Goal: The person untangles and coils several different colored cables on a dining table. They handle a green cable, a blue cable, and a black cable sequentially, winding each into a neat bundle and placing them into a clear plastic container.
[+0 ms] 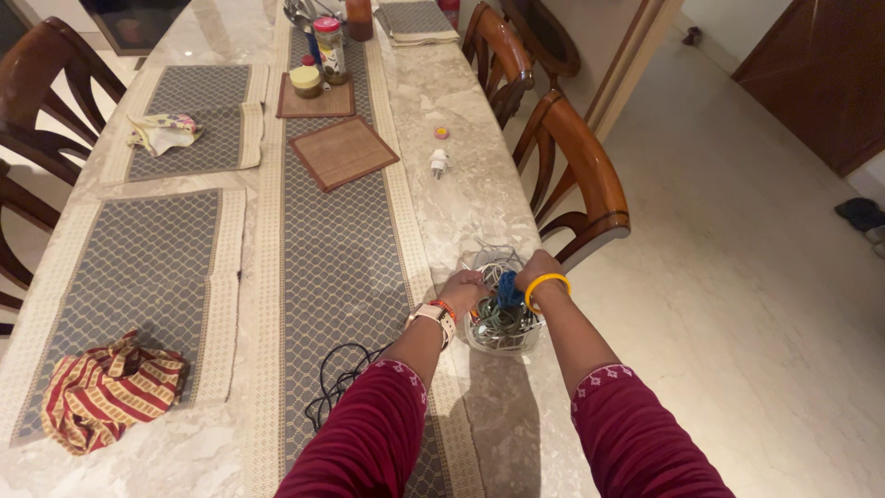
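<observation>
Closest in, two arms in dark red sleeves reach out over the marble table [489, 433]. Just left of them a black cable [341, 378] lies in loose loops on the patterned table runner [341, 240]. Off at the near left corner sits a red and yellow striped cloth bundle [106, 392], on the edge of a grey placemat [138, 267].

Both hands are down in a clear bowl [502, 339] near the table's right edge, which is full of tangled cords [502, 318], green, grey and white. The left hand [464, 290], with a watch at the wrist, has its fingers curled into the tangle at the bowl's left rim; how tightly it grips I cannot tell. The right hand [535, 270], with a yellow bangle, is bent over the far rim and seems closed on a blue cord [508, 289].

Beyond the bowl, a white plug adapter [439, 163] and a small yellow and pink object [442, 133] lie on bare marble. Farther still, two brown mats, then jars [329, 51]. Wooden chairs [576, 175] stand along the right side.
</observation>
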